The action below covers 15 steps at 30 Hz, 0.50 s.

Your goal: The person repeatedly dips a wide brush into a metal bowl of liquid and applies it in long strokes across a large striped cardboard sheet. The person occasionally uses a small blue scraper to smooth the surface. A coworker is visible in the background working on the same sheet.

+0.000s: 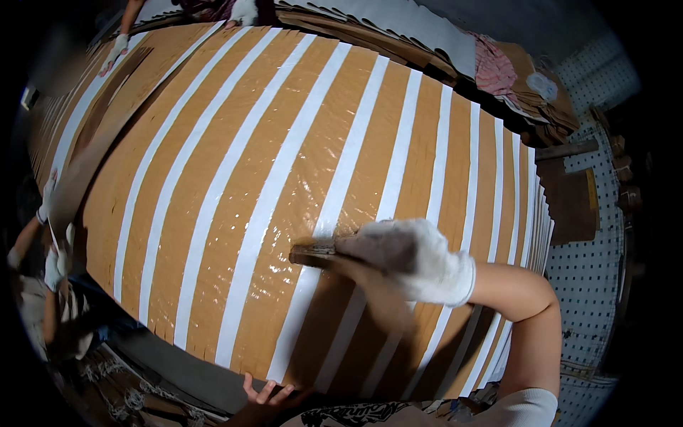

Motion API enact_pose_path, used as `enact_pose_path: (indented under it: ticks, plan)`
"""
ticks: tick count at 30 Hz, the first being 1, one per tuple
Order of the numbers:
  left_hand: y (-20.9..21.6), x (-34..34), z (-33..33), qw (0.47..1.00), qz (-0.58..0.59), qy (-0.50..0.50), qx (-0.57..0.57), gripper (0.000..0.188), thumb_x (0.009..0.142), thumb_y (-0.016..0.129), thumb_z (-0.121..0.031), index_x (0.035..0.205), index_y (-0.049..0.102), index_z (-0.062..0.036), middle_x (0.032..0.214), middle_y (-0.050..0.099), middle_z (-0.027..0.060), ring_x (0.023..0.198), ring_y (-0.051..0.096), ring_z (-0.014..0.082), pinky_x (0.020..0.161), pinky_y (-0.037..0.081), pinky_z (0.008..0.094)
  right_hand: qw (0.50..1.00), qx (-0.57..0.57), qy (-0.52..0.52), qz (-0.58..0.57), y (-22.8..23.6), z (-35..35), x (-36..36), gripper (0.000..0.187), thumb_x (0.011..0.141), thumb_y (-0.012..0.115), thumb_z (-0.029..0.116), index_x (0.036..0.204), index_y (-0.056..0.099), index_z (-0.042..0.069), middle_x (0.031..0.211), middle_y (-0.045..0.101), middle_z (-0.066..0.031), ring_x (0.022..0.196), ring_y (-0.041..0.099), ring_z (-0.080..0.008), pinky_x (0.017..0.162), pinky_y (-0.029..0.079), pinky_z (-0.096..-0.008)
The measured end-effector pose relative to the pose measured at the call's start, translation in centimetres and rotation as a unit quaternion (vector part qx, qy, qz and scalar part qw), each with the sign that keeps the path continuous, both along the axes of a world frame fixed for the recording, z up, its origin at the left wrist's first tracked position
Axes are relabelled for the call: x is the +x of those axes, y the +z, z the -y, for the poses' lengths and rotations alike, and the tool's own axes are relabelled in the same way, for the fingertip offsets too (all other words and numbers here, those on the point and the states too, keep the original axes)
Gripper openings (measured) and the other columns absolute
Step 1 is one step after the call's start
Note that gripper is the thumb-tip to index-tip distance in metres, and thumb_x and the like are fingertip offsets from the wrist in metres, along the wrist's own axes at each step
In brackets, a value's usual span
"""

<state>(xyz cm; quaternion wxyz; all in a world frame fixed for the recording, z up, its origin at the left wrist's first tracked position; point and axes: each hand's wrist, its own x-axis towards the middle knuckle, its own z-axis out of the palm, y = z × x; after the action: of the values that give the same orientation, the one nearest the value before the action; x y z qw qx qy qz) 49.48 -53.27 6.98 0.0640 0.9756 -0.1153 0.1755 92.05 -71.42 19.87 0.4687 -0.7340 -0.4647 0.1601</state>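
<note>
My right hand (413,260), in a stained white glove, grips a wide flat brush (313,252) over the middle of a broad layer of overlapping brown paper sheets (281,206). White strips (247,285) alternate with the brown across the layer. A wet gloss covers the sheets left of the brush and around it, while the right side looks duller. At the near edge, the bare fingers of my left hand (265,393) lie apart on the sheets' border. The rest of that hand is mostly hidden.
At the left, other people's gloved hands (55,267) handle long brown strips (107,153); another gloved hand (116,53) touches the far left corner. Stacked sheets (398,43) and a pink cloth (493,66) lie beyond the far edge. Patterned flooring (587,285) is at right.
</note>
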Motion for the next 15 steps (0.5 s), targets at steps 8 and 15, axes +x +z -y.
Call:
enact_pose_path:
  ticks: [8, 15]
  plan:
    - [0.5, 0.8, -0.8, 0.999, -0.014, -0.034, 0.001, 0.053, 0.077, 0.076, -0.058, 0.126, 0.061, -0.0453, 0.141, 0.038, -0.0003, 0.137, 0.03, 0.0257, 0.098, 0.035, 0.0762, 0.85, -0.287, -0.355, 0.263, 3.3, 0.5, 20.8, 0.053, 0.087, 0.062, 0.052, 0.094, 0.069, 0.0, 0.094, 0.067, -0.0237, 0.088, 0.067, -0.037, 0.076, 0.054, -0.0445]
    - [0.8, 2.4, -1.6, 0.999, -0.028, -0.031, 0.016, 0.053, 0.077, 0.075, -0.058, 0.126, 0.061, -0.0449, 0.141, 0.038, 0.0, 0.137, 0.029, 0.0262, 0.098, 0.035, 0.0764, 0.896, -0.227, -0.105, 0.367, 0.8, -4.5, 13.0, 0.023, 0.092, 0.052, 0.032, 0.095, 0.062, 0.011, 0.08, 0.063, -0.009, 0.077, 0.066, -0.0297, 0.069, 0.056, -0.0405]
